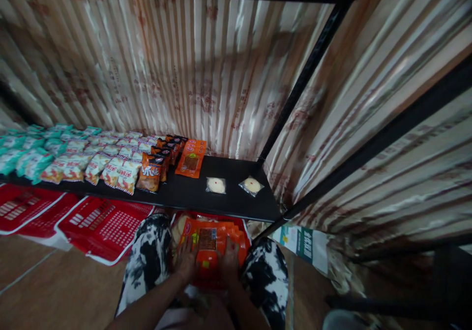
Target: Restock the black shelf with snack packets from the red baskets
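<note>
Between my knees, a stack of orange snack packets lies over a red basket. My left hand grips the stack at its left side, fingers pointing up over the top packet. On the right, my right hand holds the same packets, with its fingertips blurred in the dim light. Round pale pieces show in the basket beside my left hand. On the black shelf just ahead lie a single orange packet and two clear-wrapped round cakes, one left and one right.
Rows of small snack bags fill the shelf's left: teal bags, white bags and brown-orange bags. Red baskets sit below. Black posts rise at the right, before a corrugated wall covering. A green-and-white bag lies on the floor.
</note>
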A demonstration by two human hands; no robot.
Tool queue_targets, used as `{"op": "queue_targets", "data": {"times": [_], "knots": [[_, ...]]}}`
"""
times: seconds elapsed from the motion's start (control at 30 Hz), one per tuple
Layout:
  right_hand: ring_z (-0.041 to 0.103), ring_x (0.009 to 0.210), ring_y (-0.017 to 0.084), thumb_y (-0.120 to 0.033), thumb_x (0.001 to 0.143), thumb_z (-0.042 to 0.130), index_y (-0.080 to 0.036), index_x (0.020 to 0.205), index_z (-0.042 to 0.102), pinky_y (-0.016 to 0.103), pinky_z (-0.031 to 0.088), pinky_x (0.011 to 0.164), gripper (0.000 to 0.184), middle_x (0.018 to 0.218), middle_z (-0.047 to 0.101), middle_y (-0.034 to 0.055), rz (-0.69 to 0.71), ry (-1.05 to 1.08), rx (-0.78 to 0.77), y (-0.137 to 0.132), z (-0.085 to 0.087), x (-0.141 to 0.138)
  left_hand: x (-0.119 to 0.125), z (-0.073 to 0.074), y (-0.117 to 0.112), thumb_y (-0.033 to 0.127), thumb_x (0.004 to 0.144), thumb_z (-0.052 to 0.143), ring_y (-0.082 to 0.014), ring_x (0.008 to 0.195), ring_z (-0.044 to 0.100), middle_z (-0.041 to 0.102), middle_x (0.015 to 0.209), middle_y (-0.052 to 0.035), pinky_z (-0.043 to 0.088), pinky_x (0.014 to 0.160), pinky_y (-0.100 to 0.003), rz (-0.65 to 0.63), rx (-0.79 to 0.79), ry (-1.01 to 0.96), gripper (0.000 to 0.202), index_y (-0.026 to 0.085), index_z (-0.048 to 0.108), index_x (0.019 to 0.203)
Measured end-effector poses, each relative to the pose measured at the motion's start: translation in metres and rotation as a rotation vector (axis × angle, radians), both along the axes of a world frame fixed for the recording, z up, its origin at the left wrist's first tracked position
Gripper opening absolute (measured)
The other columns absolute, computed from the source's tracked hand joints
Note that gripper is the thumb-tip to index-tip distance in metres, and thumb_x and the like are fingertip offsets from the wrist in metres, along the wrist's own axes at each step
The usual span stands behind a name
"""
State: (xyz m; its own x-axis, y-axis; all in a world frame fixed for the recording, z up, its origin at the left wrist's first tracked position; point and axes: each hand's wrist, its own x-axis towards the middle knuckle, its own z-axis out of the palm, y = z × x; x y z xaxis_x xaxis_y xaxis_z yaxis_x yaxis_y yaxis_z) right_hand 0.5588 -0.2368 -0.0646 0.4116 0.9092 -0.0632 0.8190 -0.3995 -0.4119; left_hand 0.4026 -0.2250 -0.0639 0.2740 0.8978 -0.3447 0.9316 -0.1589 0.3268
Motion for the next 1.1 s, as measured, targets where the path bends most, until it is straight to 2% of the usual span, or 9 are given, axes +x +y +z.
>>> {"op": "queue_targets", "data": {"times": [0.1, 0.23, 0.37, 0.47, 0.67, 0.73, 0.83, 0.93, 1.1], "knots": [[0.061, 0.1, 0.027, -0.022, 0.075, 0.046, -0.01, 0.115, 0.056, 0.032, 0.048, 0.082, 0.042, 0.113, 0.059, 0.0182, -0.044, 0.062, 0.069, 0.001, -0.008, 0.004, 0.004, 0.003, -0.003, 0.014, 0.068, 0.044, -0.0276, 0.135, 0.021, 0.03, 0.145, -0.0141, 0.016, 0.11, -0.04, 0.126, 0.052, 0.055, 0.059, 0.008, 0.047, 0.127], [0.063, 0.097, 0.027, -0.03, 0.08, 0.038, -0.012, 0.11, 0.058, 0.035, 0.047, 0.084, 0.04, 0.101, 0.067, 0.016, -0.076, 0.17, 0.067, 0.003, -0.013, 0.011, 0.004, 0.009, -0.001, 0.009, 0.071, 0.039, -0.0237, 0.13, 0.032, 0.044, 0.137, -0.0101, 0.021, 0.108, -0.036, 0.161, 0.096, -0.017, 0.05, 0.012, 0.056, 0.118], [0.065, 0.089, 0.028, -0.036, 0.085, 0.026, -0.008, 0.104, 0.06, 0.035, 0.047, 0.078, 0.048, 0.097, 0.068, 0.02, -0.146, 0.219, 0.02, 0.005, -0.012, 0.015, 0.001, 0.007, 0.0, 0.007, 0.074, 0.036, -0.0184, 0.108, 0.054, 0.063, 0.11, -0.0095, 0.036, 0.095, -0.028, 0.18, 0.071, -0.143, 0.039, 0.013, 0.063, 0.101], [0.066, 0.08, 0.028, -0.036, 0.086, 0.022, -0.007, 0.102, 0.06, 0.037, 0.048, 0.075, 0.05, 0.09, 0.069, 0.0197, -0.156, 0.229, 0.009, 0.006, -0.012, 0.016, 0.001, 0.004, -0.002, 0.008, 0.074, 0.039, -0.0171, 0.097, 0.058, 0.066, 0.1, -0.007, 0.04, 0.088, -0.026, 0.212, 0.042, -0.162, 0.034, 0.015, 0.065, 0.095], [0.06, 0.095, 0.029, -0.035, 0.083, 0.029, -0.013, 0.088, 0.064, 0.038, 0.042, 0.086, 0.041, 0.093, 0.066, 0.0178, -0.131, 0.15, 0.219, 0.003, -0.002, 0.015, 0.001, 0.003, -0.008, 0.01, 0.077, 0.041, -0.015, 0.088, 0.06, 0.068, 0.09, -0.0023, 0.04, 0.082, -0.024, 0.231, -0.052, -0.275, 0.027, 0.019, 0.066, 0.084], [0.06, 0.089, 0.028, -0.034, 0.081, 0.035, -0.016, 0.084, 0.064, 0.037, 0.043, 0.082, 0.034, 0.088, 0.066, 0.0151, -0.19, 0.24, 0.216, 0.003, 0.005, 0.015, 0.001, 0.001, -0.009, 0.011, 0.077, 0.042, -0.0147, 0.084, 0.06, 0.068, 0.086, -0.0019, 0.04, 0.079, -0.023, 0.263, -0.09, -0.329, 0.025, 0.018, 0.066, 0.081], [0.061, 0.074, 0.025, -0.03, 0.076, 0.046, -0.018, 0.076, 0.061, 0.034, 0.043, 0.073, 0.02, 0.072, 0.065, 0.0082, -0.314, 0.536, 0.181, 0.003, 0.014, 0.014, 0.001, -0.003, -0.009, 0.012, 0.077, 0.044, -0.0148, 0.082, 0.059, 0.067, 0.081, -0.0021, 0.038, 0.075, -0.022, 0.285, -0.117, -0.383, 0.023, 0.017, 0.066, 0.077], [0.06, 0.061, 0.021, -0.028, 0.074, 0.048, -0.019, 0.071, 0.056, 0.031, 0.043, 0.068, 0.012, 0.052, 0.057, 0.0003, -0.392, 0.731, 0.189, 0.003, 0.013, 0.011, 0.0, -0.005, -0.008, 0.014, 0.078, 0.045, -0.0146, 0.077, 0.057, 0.065, 0.075, -0.0015, 0.036, 0.072, -0.022, 0.306, -0.134, -0.445, 0.021, 0.016, 0.065, 0.073], [0.055, 0.046, 0.014, -0.036, 0.082, 0.042, -0.016, 0.092, 0.053, 0.025, 0.044, 0.051, 0.024, 0.051, 0.055, -0.005, -0.446, 0.967, 0.161, 0.001, -0.001, 0.005, -0.002, -0.008, -0.007, 0.024, 0.078, 0.05, -0.0137, 0.066, 0.051, 0.054, 0.058, 0.0022, 0.033, 0.062, -0.021, 0.406, -0.198, -0.607, 0.022, 0.015, 0.06, 0.061]]}}
